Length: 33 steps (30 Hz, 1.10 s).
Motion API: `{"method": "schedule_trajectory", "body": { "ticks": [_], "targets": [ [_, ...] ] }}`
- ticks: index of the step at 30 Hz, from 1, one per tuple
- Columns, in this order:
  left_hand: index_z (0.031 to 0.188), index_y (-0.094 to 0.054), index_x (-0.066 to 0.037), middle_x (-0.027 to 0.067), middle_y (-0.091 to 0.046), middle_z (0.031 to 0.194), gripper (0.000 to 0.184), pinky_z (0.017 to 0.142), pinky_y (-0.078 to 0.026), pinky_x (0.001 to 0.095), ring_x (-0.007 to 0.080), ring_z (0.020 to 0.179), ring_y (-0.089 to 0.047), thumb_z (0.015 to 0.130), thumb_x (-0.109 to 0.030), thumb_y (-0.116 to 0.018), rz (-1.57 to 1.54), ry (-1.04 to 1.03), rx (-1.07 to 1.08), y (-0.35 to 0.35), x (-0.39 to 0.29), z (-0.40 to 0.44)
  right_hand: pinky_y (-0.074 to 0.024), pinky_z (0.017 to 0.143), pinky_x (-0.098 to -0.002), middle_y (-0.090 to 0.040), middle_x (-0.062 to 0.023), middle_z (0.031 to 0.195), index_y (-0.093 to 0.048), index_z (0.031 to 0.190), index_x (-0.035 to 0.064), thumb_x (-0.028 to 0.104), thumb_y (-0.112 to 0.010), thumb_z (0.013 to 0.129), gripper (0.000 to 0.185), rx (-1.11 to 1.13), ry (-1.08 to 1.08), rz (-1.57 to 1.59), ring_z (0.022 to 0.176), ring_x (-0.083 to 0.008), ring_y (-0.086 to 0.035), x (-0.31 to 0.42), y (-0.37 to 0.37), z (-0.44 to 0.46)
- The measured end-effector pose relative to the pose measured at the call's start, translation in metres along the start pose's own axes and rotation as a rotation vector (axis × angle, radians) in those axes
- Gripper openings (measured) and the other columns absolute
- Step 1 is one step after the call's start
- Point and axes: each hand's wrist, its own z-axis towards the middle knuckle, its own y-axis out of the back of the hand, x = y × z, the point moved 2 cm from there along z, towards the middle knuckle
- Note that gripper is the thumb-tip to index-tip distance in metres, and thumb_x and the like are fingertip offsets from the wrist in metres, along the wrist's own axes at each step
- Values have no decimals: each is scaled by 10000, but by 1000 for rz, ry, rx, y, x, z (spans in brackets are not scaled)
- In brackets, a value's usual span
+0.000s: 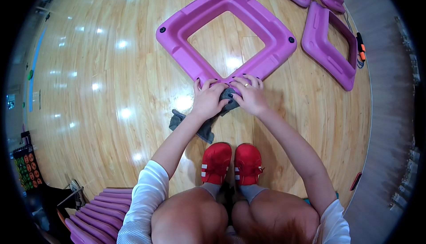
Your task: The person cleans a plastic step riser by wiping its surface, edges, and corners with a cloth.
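Note:
A purple plastic step riser [276,27], square and hollow with black rubber feet on its corners, lies on the wooden floor ahead of me. My left hand [208,98] grips its near corner, fingers curled over the rim. Beside it, my right hand [251,95], with a ring on one finger, grips the same corner from the right. A dark grey cloth [205,130] is bunched under and between my hands at that corner. Its loose end trails left on the floor. Both thumbs rest by the cloth.
More purple risers [327,51] lie at the upper right, near an orange and black object [361,47]. A stack of purple risers [102,213] stands at lower left. My red shoes [217,162] are just behind the cloth. A grey wall [381,124] runs along the right.

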Motion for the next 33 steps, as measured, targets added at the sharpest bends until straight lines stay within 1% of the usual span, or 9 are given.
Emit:
{"method": "schedule_trajectory", "body": {
  "ticks": [5, 18, 23, 24, 26, 29, 30, 31, 33],
  "targets": [
    [1057, -620, -159, -1, -646, 1011, 346, 1013, -206, 576, 228, 1114, -497, 742, -275, -704, -26, 14, -71, -4, 1, 1, -266, 1007, -520, -548, 0, 1217, -609, 1126, 166, 275, -646, 796, 349, 12, -9, -44, 1227, -249, -407, 4, 2, -3],
    [960, -640, -133, 8, -649, 980, 235, 987, -246, 559, 210, 1055, -534, 732, -183, -666, 63, 32, -271, -14, -15, -3, -249, 992, -606, -548, 1, 1212, -595, 1108, 170, 234, -582, 830, 286, 27, -34, -73, 1231, -243, -409, 9, 5, -3],
    [875, -652, -123, 20, -656, 870, 137, 963, -270, 533, 201, 974, -560, 747, -170, -646, 31, 42, -399, -21, -16, -1, -244, 996, -610, -548, 2, 1213, -586, 1122, 173, 215, -562, 840, 287, 19, -31, -100, 1236, -245, -406, 8, 4, -4],
    [875, -652, -123, 20, -656, 870, 137, 963, -270, 533, 201, 974, -560, 747, -170, -646, 31, 42, -401, -18, -14, 2, -242, 998, -611, -545, 6, 1218, -584, 1131, 178, 218, -560, 842, 292, 37, -26, -82, 1238, -245, -405, 8, 4, -6],
    [827, -674, -125, 20, -643, 808, 88, 974, -259, 534, 187, 924, -567, 767, -184, -647, 29, 193, -224, -17, -7, 10, -241, 1001, -612, -541, 9, 1224, -582, 1140, 184, 220, -559, 845, 298, 55, -21, -70, 1240, -245, -404, 7, 4, -7],
    [814, -693, -134, 16, -626, 773, 94, 990, -247, 536, 179, 881, -567, 783, -214, -656, -78, 114, -268, -16, 4, 7, -239, 1002, -613, -530, 17, 1239, -576, 1156, 195, 228, -558, 851, 308, 42, -23, -67, 1239, -240, -403, 7, 1, -6],
    [898, -700, -151, 1, -644, 824, 159, 1023, -202, 540, 179, 925, -562, 785, -258, -668, -114, 102, -224, -15, 7, 5, -240, 1002, -613, -526, 21, 1241, -573, 1157, 198, 232, -559, 852, 307, 58, -23, -72, 1236, -236, -403, 6, 1, -6],
    [898, -700, -151, 1, -644, 824, 159, 1023, -202, 540, 179, 925, -562, 785, -258, -668, -113, 101, -219, -15, 11, 1, -240, 1001, -612, -522, 24, 1243, -571, 1157, 201, 235, -560, 853, 307, 75, -27, -77, 1234, -231, -403, 5, 1, -7],
    [990, -684, -166, -13, -655, 920, 224, 1046, -125, 568, 174, 1005, -544, 784, -253, -673, -197, 50, -132, -13, 12, -4, -238, 1002, -611, -521, 27, 1238, -567, 1157, 203, 234, -563, 851, 307, 77, -23, -67, 1232, -230, -402, 6, 2, -10]
  ]
}}
